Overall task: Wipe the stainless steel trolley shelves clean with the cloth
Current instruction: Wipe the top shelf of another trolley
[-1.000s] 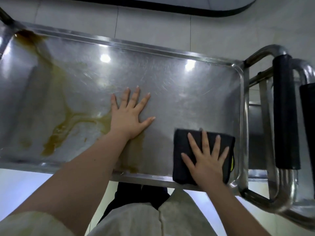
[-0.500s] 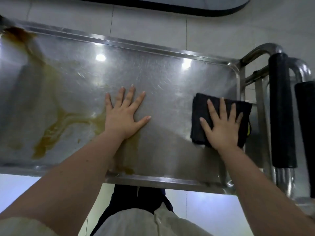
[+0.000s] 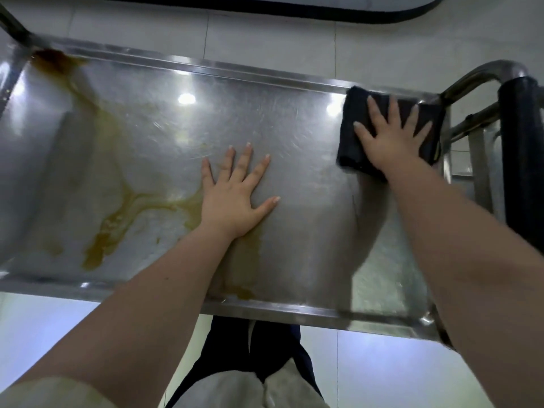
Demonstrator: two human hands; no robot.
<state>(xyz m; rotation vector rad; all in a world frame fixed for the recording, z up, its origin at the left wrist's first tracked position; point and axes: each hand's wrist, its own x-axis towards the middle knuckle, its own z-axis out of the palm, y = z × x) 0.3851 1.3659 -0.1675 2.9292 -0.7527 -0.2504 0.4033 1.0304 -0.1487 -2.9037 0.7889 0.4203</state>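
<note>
**Cloth at the shelf's upper-right corner**

Pressing a dark, folded cloth (image 3: 351, 142) flat onto the stainless trolley shelf (image 3: 294, 128) at the upper right of the frame, hard against its far edge, with the right hand (image 3: 390, 142), fingers spread. Bracing at centre frame on bare steel with the left hand (image 3: 232, 201), palm down, fingers splayed. Streaked across the left half with a brown-yellow stain (image 3: 117, 219); scratched and shiny toward the right.
</note>
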